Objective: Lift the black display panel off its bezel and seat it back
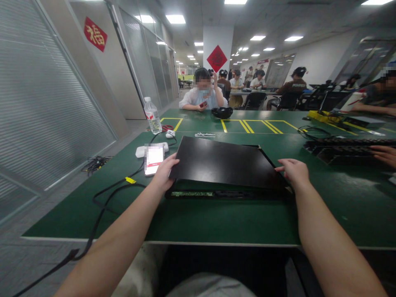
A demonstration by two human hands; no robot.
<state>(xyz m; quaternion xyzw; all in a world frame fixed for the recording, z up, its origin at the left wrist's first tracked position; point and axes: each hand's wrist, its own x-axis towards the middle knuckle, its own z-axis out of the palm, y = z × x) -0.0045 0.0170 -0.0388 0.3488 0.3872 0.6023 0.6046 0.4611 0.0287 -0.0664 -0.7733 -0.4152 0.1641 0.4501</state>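
A thin, glossy black screen panel (219,159) is tilted up on its left side above a shallow black frame (247,194). A strip of green circuit board (192,194) shows along the frame's near edge. My left hand (165,171) grips the panel's left edge, thumb on top and fingers beneath. At the right side, my right hand (293,171) has its thumb and fingers pinched at the black frame's edge, close to the panel's right end. Both rest over the green table (216,225).
Left of the panel lie a lit phone (154,160), a white power strip (142,151), black cables (107,198) and a water bottle (152,115). A black slotted rack (343,150) stands at right, another person's hand (385,153) beside it. Someone sits across the table (202,93).
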